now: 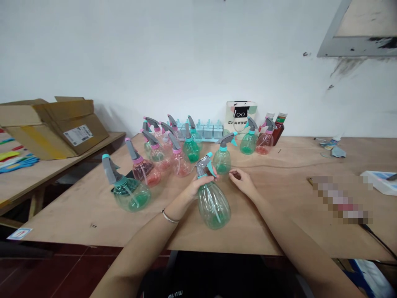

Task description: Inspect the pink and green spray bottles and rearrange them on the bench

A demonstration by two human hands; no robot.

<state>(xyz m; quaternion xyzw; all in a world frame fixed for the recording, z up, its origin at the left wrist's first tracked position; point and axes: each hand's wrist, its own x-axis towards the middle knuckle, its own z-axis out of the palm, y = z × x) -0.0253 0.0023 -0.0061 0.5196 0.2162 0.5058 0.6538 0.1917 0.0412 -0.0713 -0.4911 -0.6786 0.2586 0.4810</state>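
Note:
A clear green spray bottle (214,205) with a grey trigger and teal collar stands on the plywood table (279,223) right in front of me. My left hand (198,184) is wrapped round its neck just under the trigger head. My right hand (243,180) rests on the table a little to the right of the bottle, its fingers curled in a loose pinch with nothing that I can make out between them. A thin bracelet (170,217) circles my left wrist.
Several more spray bottles, green (128,192) and pink (145,169), crowd the table's left and back. A paper bag (240,118) and light-blue moulds (207,131) stand by the wall. A cardboard box (52,124) sits on the left side table. A white box (383,182) lies at the right.

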